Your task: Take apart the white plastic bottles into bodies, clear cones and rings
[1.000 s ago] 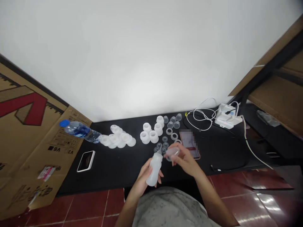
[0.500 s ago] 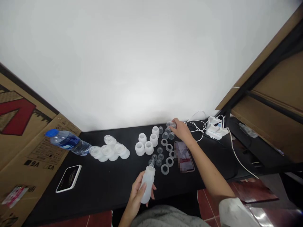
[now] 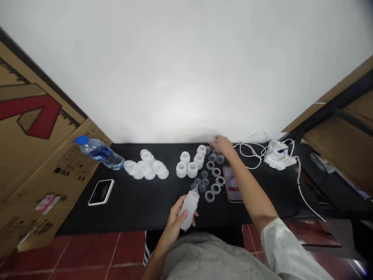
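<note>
My left hand (image 3: 177,219) is wrapped round a milky white baby bottle (image 3: 190,209), tilted with its clear teat (image 3: 196,188) pointing up and away from me. My right hand (image 3: 222,145) reaches to the back of the table by the wall. Its fingers are pinched on a clear cap (image 3: 213,139), blurred and partly hidden by the fingers. Just below that hand are more clear caps (image 3: 220,158). Nearer to me lie several translucent rings (image 3: 215,189) and, left of them, several clear teats (image 3: 205,181).
White bottle collars (image 3: 192,170) stand left of the caps. White bottles (image 3: 145,167) lie piled farther left, near a water bottle (image 3: 100,151) and a white phone (image 3: 101,192). Another phone (image 3: 232,182) lies under my right forearm. A power strip (image 3: 278,154) with white cables is at right.
My right hand has lifted the clear cap up from the cluster, toward the wall. The left hand keeps its hold on the baby bottle. The whole view has shifted.
</note>
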`<state>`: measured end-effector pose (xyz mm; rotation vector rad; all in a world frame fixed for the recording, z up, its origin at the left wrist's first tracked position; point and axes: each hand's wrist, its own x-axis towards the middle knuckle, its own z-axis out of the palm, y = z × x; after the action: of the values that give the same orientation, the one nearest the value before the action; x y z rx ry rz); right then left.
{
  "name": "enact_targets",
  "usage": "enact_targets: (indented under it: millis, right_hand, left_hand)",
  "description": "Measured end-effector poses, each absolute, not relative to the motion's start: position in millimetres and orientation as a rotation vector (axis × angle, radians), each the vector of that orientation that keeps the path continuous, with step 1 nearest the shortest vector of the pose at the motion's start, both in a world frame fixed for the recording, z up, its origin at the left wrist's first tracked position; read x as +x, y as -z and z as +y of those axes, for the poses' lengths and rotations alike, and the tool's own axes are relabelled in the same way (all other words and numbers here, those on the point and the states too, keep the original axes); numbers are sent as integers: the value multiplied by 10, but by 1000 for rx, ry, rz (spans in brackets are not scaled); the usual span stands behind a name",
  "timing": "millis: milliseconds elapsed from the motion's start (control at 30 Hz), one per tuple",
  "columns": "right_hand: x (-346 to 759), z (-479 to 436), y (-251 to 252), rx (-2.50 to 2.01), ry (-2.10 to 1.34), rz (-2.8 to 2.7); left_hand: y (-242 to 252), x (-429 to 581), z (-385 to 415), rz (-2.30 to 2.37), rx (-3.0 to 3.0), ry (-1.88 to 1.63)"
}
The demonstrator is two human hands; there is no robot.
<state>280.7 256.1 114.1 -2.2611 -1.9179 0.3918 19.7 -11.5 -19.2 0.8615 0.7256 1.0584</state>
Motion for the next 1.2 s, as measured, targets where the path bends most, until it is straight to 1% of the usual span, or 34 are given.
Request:
enact_targets:
  millis: [33, 67, 133, 200, 300, 367, 433, 533, 700, 833, 900, 1067, 1200]
  right_hand:
    - [2816, 2436, -1181, -2211, -342, -1909]
    - [2815, 2270, -1225, -2058, -255, -1845]
    - [2767, 1828, -1302, -1750, -299, -1781]
    - [2659, 1318, -1320, -1589, -537, -1767]
    - [2426, 706, -1175, -1508, -935, -1755]
    - [2279, 518, -1009, -1496, -1162, -1762]
    - [2178, 491, -854, -1517, -1311, -1708]
    - [2134, 580, -700, -1466, -1328, -1685]
    - [2164, 595, -592, -1366, -1300, -1691]
    - [2188, 509, -610, -1251, -1158, -1788]
    - [2238, 498, -667, -1152, -1140, -1866]
    - [2421, 475, -761, -996, -1391, -1864]
    - [2395, 353, -663, -1245, -1494, -1669]
  left_hand:
    - [190, 195, -112, 724, 865, -1067]
    - [189, 194, -110, 727, 871, -1071]
    - [173, 191, -103, 752, 897, -1068]
    - [124, 185, -94, 827, 964, -1078]
    - [3, 161, -69, 1021, 1244, -1114]
    - [-79, 134, -41, 1125, 1468, -1124]
    - [-145, 103, -1, 1174, 1593, -1132]
    - [-236, 65, 78, 1183, 1618, -1118]
    - [-358, 46, 207, 1090, 1537, -972]
    - [-236, 39, 246, 835, 1182, -795]
    - [-131, 17, 251, 715, 967, -722]
    - [-80, -56, 253, 705, 783, -645]
    - [-215, -74, 220, 842, 1005, -674]
